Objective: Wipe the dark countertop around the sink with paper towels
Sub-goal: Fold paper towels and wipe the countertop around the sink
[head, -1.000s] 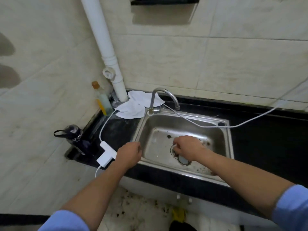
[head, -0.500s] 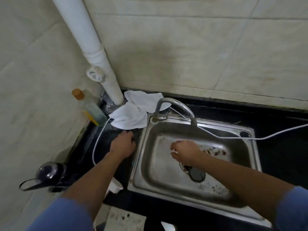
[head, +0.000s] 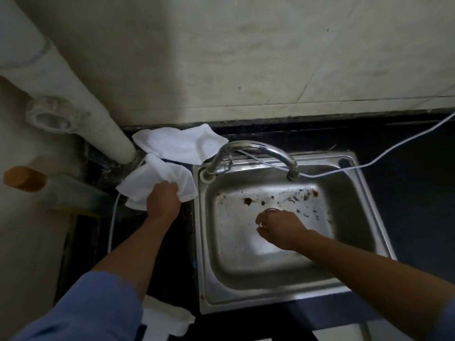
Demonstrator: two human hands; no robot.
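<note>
The dark countertop (head: 408, 198) surrounds a steel sink (head: 369, 195) whose basin is speckled with dark bits. A white paper towel (head: 150, 178) lies crumpled on the counter's back left corner, and my left hand (head: 163, 201) grips its near edge. A second paper towel (head: 177, 142) lies behind it against the wall, by the faucet (head: 256, 147). My right hand (head: 279, 228) hovers over the basin with curled fingers. A thin pale loop shows at its fingertips, and I cannot tell whether the hand holds it.
A thick white pipe (head: 73, 94) comes down into the left corner. A bottle with an orange cap (head: 24, 179) stands at the far left. One white cable (head: 394, 153) crosses the sink's back rim; another (head: 112, 225) runs down the left. A blurred white object (head: 165, 318) lies at the counter's front edge.
My head has leaned in over the sink. My left hand moved back along the counter and took hold of the paper towel. My right hand lifted away from the drain.
</note>
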